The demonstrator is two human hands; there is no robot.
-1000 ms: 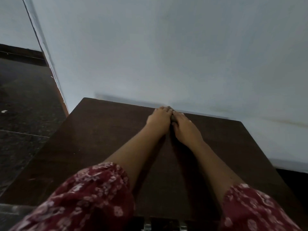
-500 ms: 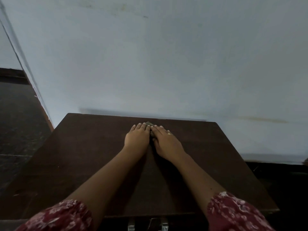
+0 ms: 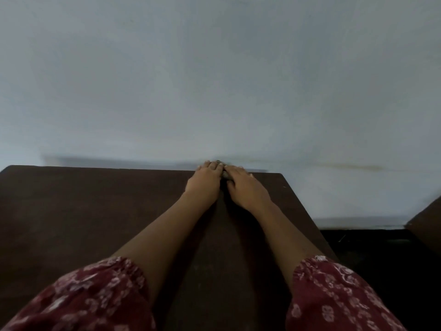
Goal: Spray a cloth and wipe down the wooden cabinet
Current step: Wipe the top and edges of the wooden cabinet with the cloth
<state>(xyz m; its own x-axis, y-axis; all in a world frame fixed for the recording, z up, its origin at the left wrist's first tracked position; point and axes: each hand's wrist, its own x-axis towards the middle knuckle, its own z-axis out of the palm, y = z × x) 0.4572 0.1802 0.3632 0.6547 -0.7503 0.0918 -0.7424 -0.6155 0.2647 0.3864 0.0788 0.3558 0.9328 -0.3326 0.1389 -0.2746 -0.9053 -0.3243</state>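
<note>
The dark brown wooden cabinet top (image 3: 95,211) fills the lower half of the view. My left hand (image 3: 206,181) and my right hand (image 3: 245,187) lie side by side, palms down, at the top's far edge against the wall, towards the right corner. A small dark cloth (image 3: 225,175) shows only as a sliver between and under the fingers; both hands press on it. No spray bottle is in view.
A pale blue-grey wall (image 3: 214,80) rises directly behind the cabinet. Dark floor (image 3: 381,259) lies to the right of the cabinet. A brown piece of furniture (image 3: 427,225) shows at the right edge. Red floral sleeves cover my upper arms.
Both hands, still together on the cloth, have slid along the cabinet's far edge towards its right corner. The view has turned right, so the floor on the left is out of sight.
</note>
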